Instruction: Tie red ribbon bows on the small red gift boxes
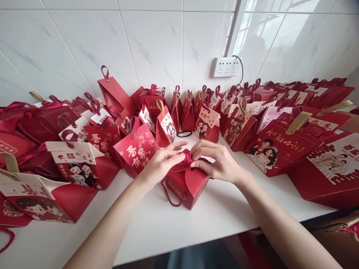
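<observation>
A red gift box (186,184) with a rope handle hanging at its near side stands on the white table, between my two arms. On its top is a red ribbon (187,160) gathered in a knot or bow. My left hand (164,161) pinches the ribbon from the left, with thumb and fingers near the knot. From the right, my right hand (214,160) pinches the ribbon at the other side of the knot. The fingertips of both hands are close together over the box.
Many red boxes with ribbon loops line both sides and the back, such as a printed box (137,149) on the left and a larger one (280,149) on the right. A black ring (184,133) lies behind the hands. A power strip (226,67) is on the tiled wall.
</observation>
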Demonstrator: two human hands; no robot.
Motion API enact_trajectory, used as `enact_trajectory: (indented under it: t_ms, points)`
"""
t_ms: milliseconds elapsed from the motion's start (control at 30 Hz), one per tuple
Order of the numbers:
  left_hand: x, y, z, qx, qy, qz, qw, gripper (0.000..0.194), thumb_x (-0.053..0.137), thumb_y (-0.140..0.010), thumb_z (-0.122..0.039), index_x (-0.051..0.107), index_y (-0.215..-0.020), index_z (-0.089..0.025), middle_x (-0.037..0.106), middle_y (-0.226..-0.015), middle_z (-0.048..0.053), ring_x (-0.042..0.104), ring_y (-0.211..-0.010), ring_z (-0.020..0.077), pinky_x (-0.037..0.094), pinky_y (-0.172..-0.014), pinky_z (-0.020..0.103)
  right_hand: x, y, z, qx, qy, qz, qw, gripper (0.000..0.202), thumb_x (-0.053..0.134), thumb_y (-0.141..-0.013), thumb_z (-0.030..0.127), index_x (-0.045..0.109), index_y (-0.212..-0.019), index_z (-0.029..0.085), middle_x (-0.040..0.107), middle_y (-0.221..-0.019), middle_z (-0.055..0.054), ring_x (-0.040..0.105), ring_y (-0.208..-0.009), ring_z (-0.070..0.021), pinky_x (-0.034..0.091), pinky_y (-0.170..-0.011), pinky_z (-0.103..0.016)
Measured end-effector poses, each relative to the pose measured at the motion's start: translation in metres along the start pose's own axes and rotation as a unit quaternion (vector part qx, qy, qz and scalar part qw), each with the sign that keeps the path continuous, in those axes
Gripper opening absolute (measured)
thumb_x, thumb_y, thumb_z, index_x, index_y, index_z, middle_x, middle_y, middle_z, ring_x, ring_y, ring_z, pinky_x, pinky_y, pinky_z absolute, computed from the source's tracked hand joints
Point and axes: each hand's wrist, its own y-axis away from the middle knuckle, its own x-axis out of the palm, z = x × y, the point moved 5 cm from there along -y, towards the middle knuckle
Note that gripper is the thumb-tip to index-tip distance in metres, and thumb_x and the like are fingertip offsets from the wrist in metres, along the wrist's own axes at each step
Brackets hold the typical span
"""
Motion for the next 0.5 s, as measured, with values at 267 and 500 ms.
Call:
enact_trajectory:
  t_ms: [267,500]
  points:
    - [-0.001,0.0022,-0.0039,0.015,-0.036,-0.02,0.999,0.026,0.055,-0.081,-0.034,0.073,-0.069,-0.02,0.053,-0.135,0.005,0.044,-0.129,0.0281,0.034,-0.109,0.044,0.0007,0.0015,0.0027,0.003,0.015,-0.024,1.0,0.008,0.066,-0.082,0.025,0.06,-0.083,0.019,0.063,-0.083,-0.006,0.061,-0.078,-0.0169,0.053,-0.071,-0.03]
    - [-0.0029,0.0016,-0.0009,0.013,0.004,-0.018,1.0,0.023,0.058,-0.079,-0.03,0.071,-0.063,-0.021,0.05,-0.138,0.001,0.043,-0.13,0.0274,0.032,-0.111,0.047,-0.0012,0.002,0.0061,-0.038,0.025,-0.043,0.998,0.006,0.064,-0.084,0.022,0.066,-0.088,0.019,0.064,-0.088,-0.007,0.063,-0.081,-0.0163,0.055,-0.073,-0.029]
